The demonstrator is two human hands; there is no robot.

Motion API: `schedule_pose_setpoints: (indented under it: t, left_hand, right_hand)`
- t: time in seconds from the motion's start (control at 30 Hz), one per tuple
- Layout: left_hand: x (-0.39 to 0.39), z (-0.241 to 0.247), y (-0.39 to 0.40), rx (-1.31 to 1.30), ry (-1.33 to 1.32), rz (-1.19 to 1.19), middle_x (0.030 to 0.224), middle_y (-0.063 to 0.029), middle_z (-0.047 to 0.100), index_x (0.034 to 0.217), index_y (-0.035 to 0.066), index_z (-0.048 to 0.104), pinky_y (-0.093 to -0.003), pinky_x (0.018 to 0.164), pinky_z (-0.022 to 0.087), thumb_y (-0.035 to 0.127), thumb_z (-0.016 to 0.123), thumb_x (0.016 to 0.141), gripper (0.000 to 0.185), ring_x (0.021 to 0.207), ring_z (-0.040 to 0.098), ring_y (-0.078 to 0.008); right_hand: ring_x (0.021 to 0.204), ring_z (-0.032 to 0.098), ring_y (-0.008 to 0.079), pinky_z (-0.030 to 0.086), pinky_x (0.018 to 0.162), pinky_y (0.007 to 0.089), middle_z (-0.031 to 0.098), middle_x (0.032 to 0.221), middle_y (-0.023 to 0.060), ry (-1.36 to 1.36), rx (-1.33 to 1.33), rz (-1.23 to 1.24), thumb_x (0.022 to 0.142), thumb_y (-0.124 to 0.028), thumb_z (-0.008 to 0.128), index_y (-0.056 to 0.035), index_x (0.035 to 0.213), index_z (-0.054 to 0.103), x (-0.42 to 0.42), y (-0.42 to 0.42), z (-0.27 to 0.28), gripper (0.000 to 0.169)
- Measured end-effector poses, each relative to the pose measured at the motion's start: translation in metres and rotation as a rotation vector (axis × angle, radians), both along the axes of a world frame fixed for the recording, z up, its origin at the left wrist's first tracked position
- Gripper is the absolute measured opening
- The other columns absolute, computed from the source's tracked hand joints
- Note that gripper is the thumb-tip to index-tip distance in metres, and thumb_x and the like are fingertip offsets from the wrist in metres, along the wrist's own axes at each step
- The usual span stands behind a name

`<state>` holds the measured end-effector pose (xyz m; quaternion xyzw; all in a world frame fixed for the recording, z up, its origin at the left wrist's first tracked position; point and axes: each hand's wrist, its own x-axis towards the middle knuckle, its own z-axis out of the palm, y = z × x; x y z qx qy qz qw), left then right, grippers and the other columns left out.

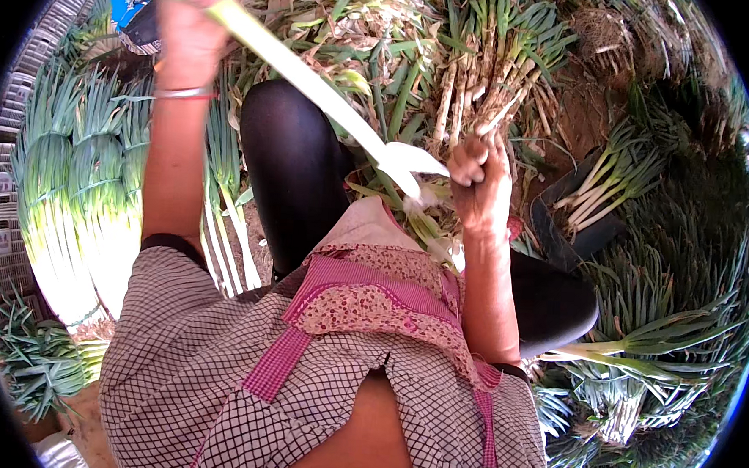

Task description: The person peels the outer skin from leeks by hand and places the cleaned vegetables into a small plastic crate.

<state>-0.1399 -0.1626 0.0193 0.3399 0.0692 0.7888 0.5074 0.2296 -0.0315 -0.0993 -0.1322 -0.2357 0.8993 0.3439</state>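
Note:
At the top left my left hand [198, 21] grips a large green onion [318, 97] by its green upper part. Its long white stem slants down to the right across the view, the root end above my apron. A white outer layer [416, 158] peels away from the stem near that end and reaches my right hand [482, 176], whose fingers are curled and pinch the layer's tip. Just beyond my right fingers lie untrimmed green onions [478, 80] with brown, dry outer leaves. Below the root end some pale peelings [435, 221] are blurred.
Tied bundles of cleaned green onions [96, 207] stand at the left beside stacked plastic crates [6, 234]. Peeled leaves [386, 18] are heaped ahead. At the right, loose green onions [606, 182] lie on a dark sheet, with many more piled behind. My bent knees flank the apron.

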Motion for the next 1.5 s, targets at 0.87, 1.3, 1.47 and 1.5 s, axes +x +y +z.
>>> schedule_pose_setpoints:
  t: [0.87,1.3,1.47,1.5]
  left_hand:
    - [0.01,-0.288,-0.337,-2.001,1.041,1.296,0.096,-0.0211,0.061,0.117,-0.007,0.047,-0.0373,0.083,0.044,0.043,0.056,0.087,0.059,0.091,0.058,-0.0317]
    - [0.174,-0.121,0.111,-1.025,0.673,0.278,0.107,-0.0165,0.057,0.112,-0.001,0.054,-0.0354,0.083,0.05,0.036,0.052,0.092,0.042,0.094,0.06,-0.0243]
    - [0.252,-0.158,0.16,-0.602,-0.177,0.038,0.105,-0.0223,0.057,0.109,-0.002,0.045,-0.0418,0.091,0.05,0.032,0.05,0.093,0.038,0.097,0.061,-0.031]
    - [0.255,-0.14,0.165,-0.593,-0.204,0.107,0.105,-0.0214,0.058,0.11,-0.003,0.045,-0.0418,0.091,0.05,0.027,0.051,0.093,0.035,0.099,0.06,-0.0313]
  right_hand:
    - [0.096,0.058,0.0385,0.046,0.082,0.0419,0.06,0.104,0.0261,-1.553,0.86,0.084,0.084,-0.048,0.053,0.0023,0.11,0.056,-0.069,0.173,-0.266,0.056]
    - [0.052,0.051,0.0163,0.041,0.05,0.0311,0.052,0.062,0.0082,-1.111,0.953,-0.164,0.089,-0.019,0.049,0.0014,0.106,0.054,0.102,-0.02,0.022,0.028]
    - [0.059,0.046,0.0078,0.039,0.054,0.0231,0.053,0.069,0.0,-1.185,0.763,-0.173,0.087,-0.019,0.057,-0.0015,0.122,0.051,0.166,-0.097,0.038,0.04]
    - [0.067,0.054,0.0112,0.045,0.062,0.0254,0.06,0.078,0.0043,-1.278,1.027,-0.221,0.084,-0.013,0.061,-0.002,0.122,0.05,0.179,-0.099,0.019,0.041]
